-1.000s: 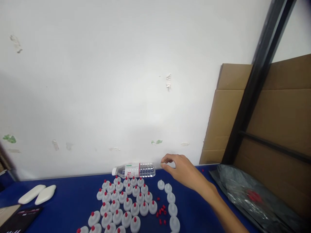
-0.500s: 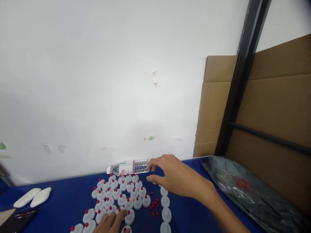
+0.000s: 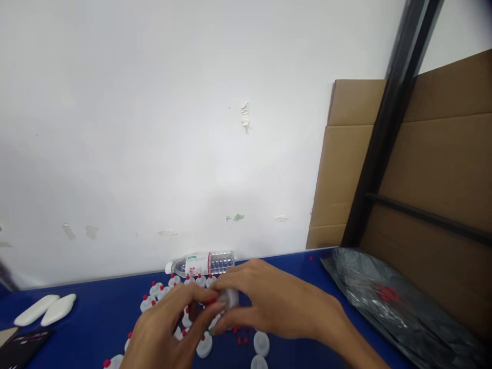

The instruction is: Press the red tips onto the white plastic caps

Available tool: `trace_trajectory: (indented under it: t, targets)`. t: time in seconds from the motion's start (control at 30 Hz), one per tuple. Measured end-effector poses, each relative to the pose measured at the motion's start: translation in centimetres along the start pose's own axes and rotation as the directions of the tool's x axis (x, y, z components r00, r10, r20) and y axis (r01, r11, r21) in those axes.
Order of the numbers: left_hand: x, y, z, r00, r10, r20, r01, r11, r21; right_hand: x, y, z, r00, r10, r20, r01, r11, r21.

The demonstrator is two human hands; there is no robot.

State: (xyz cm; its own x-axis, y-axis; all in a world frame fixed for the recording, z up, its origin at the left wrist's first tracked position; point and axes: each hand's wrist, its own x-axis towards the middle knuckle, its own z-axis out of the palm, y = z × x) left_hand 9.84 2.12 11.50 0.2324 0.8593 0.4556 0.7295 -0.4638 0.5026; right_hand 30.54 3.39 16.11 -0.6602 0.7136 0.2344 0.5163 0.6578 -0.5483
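Note:
Both my hands meet over the blue table. My right hand is closed round a round translucent white lid, which is tilted and blurred. The fingers of my left hand pinch a small red cap against the lid; how far it sits on the nozzle is hidden. Behind and below the hands stand several white lids with red caps on top, such as one white lid. Loose red caps lie just under my right hand. White lids with no red cap stand in a column beside them.
A clear water bottle lies along the wall. At the left are two white rounded objects and a black flat item. A grey plastic bag with red contents lies at the right, by cardboard and a black metal post.
My right hand has taken a white lid and moved left and down with it. My left hand has risen from among the lids and now meets it with a red cap.

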Motion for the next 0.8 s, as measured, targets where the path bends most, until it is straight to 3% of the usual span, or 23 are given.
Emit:
trace_trajectory:
  t: [0.13,0.27,0.33,0.43,0.53,0.6,0.7,0.8]
  targets:
    - [1.6,0.4,1.2,0.994,0.101,0.043,-0.106,0.985,0.136,0.0,0.6,0.0,0.997,0.070,-0.036,-0.073,0.992,-0.103]
    - [1.9,-0.1,2.2,0.971,0.102,0.216,-0.164,0.943,0.288,0.4,1.6,0.3,0.997,0.073,0.012,-0.070,0.978,-0.196]
    - [2.2,-0.2,2.1,0.950,0.093,0.299,-0.183,0.940,0.289,0.4,2.0,0.2,0.997,0.080,0.018,-0.074,0.971,-0.228]
    - [2.9,-0.1,1.7,0.950,0.055,0.306,-0.122,0.971,0.207,-0.1,3.0,-0.8,0.983,0.166,-0.073,-0.180,0.932,-0.313]
    - [3.5,0.0,1.8,0.939,-0.048,0.340,-0.027,0.977,0.213,-1.1,4.4,-2.5,0.930,0.284,-0.234,-0.357,0.849,-0.390]
    - [3.7,0.1,2.6,0.885,-0.088,0.457,-0.034,0.967,0.252,-1.7,5.1,-3.4,0.906,0.332,-0.261,-0.414,0.823,-0.389]
    - [3.7,0.4,4.5,0.753,-0.143,0.643,-0.071,0.953,0.295,-2.1,5.7,-3.9,0.890,0.392,-0.233,-0.454,0.812,-0.367]
    - [3.3,0.5,6.6,0.650,-0.154,0.744,-0.119,0.946,0.300,-2.0,5.9,-3.6,0.886,0.417,-0.202,-0.463,0.815,-0.349]
